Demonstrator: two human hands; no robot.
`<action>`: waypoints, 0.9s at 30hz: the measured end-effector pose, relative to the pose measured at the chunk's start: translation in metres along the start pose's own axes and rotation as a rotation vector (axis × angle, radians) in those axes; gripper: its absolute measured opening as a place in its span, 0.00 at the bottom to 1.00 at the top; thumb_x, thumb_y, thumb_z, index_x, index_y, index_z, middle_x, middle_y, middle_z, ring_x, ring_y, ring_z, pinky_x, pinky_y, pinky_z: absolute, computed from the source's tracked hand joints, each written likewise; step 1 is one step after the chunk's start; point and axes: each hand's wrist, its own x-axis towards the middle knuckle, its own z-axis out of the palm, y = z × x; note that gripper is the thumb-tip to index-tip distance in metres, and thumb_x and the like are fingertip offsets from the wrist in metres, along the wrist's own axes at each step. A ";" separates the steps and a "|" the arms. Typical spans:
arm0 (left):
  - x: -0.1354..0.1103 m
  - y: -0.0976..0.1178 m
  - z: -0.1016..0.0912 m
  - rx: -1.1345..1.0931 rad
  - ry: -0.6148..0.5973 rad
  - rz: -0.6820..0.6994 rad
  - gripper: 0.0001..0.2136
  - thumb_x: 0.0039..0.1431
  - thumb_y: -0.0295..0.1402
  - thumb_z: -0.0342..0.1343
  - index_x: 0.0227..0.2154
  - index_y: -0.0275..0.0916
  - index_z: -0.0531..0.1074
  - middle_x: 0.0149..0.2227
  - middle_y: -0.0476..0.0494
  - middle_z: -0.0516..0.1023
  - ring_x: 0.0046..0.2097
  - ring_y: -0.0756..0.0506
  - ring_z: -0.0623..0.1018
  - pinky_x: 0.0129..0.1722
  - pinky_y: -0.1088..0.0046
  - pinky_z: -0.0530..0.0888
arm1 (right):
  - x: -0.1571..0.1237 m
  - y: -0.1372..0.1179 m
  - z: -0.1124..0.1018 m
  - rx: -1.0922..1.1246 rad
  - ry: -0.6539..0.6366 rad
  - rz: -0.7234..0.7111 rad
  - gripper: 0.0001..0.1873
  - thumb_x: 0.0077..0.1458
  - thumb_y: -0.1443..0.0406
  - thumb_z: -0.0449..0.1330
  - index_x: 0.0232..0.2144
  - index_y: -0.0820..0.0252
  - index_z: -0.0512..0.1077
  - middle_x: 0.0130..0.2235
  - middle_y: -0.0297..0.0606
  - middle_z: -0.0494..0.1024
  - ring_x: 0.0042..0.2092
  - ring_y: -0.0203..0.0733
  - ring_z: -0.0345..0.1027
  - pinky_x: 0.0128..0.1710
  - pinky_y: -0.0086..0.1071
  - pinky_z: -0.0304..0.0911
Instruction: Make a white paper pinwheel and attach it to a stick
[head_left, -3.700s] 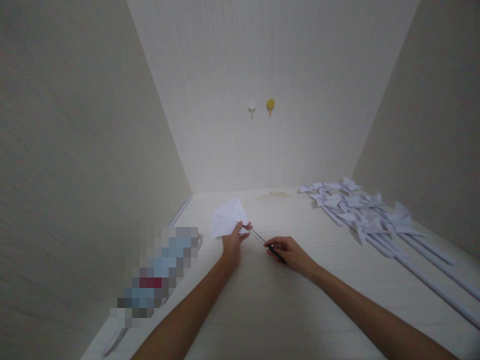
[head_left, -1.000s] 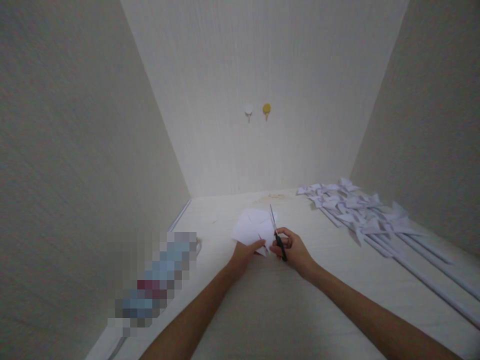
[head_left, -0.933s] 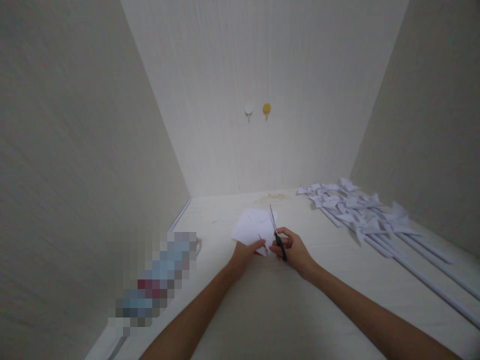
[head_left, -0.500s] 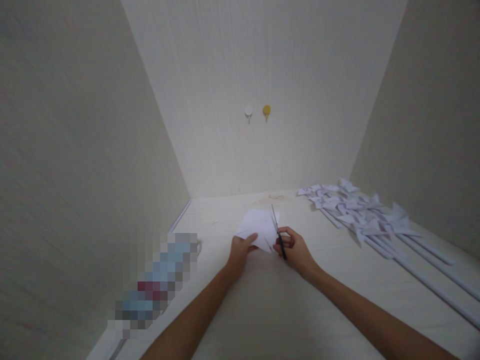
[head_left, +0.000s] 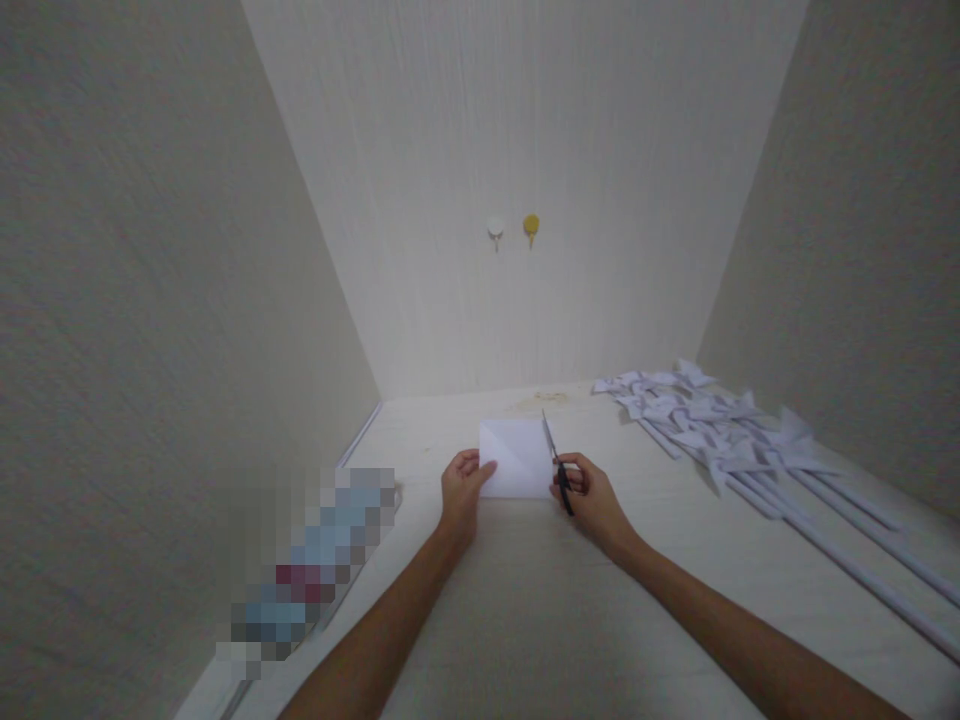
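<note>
A white square sheet of paper (head_left: 516, 460) with diagonal creases is held flat-on in front of me, above the pale table (head_left: 570, 600). My left hand (head_left: 463, 487) pinches its lower left edge. My right hand (head_left: 589, 492) grips small black-handled scissors (head_left: 556, 466) at the sheet's right edge, blades pointing up and away and nearly closed.
Several white paper pinwheels on long white sticks (head_left: 720, 430) lie along the right side of the table. A blurred-out object (head_left: 315, 550) sits at the left edge. Two small hooks, white (head_left: 495, 231) and yellow (head_left: 531, 226), hang on the back wall. Walls close in on three sides.
The paper has been turned from a tilted diamond to a square facing me. My left hand shifted to its left edge. The scissors stayed at the right side.
</note>
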 end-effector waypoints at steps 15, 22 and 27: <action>-0.013 0.002 0.010 0.012 -0.164 -0.155 0.11 0.34 0.29 0.61 0.26 0.31 0.72 0.26 0.43 0.76 0.28 0.47 0.75 0.31 0.71 0.70 | 0.002 -0.009 -0.003 0.172 0.278 0.005 0.19 0.39 0.58 0.59 0.34 0.59 0.61 0.16 0.27 0.64 0.17 0.29 0.55 0.14 0.21 0.46; -0.020 0.000 0.016 0.014 -0.186 -0.130 0.14 0.35 0.32 0.61 0.28 0.31 0.72 0.26 0.41 0.76 0.30 0.44 0.75 0.31 0.68 0.70 | -0.003 -0.006 0.006 0.185 0.111 0.120 0.22 0.31 0.58 0.64 0.30 0.59 0.62 0.15 0.25 0.64 0.15 0.28 0.52 0.13 0.22 0.44; -0.026 0.002 0.020 0.138 -0.205 -0.079 0.13 0.37 0.31 0.60 0.30 0.33 0.72 0.32 0.40 0.76 0.34 0.43 0.75 0.34 0.67 0.70 | -0.002 -0.005 0.004 0.252 0.126 0.114 0.21 0.32 0.59 0.64 0.30 0.58 0.62 0.15 0.24 0.64 0.15 0.27 0.52 0.14 0.21 0.45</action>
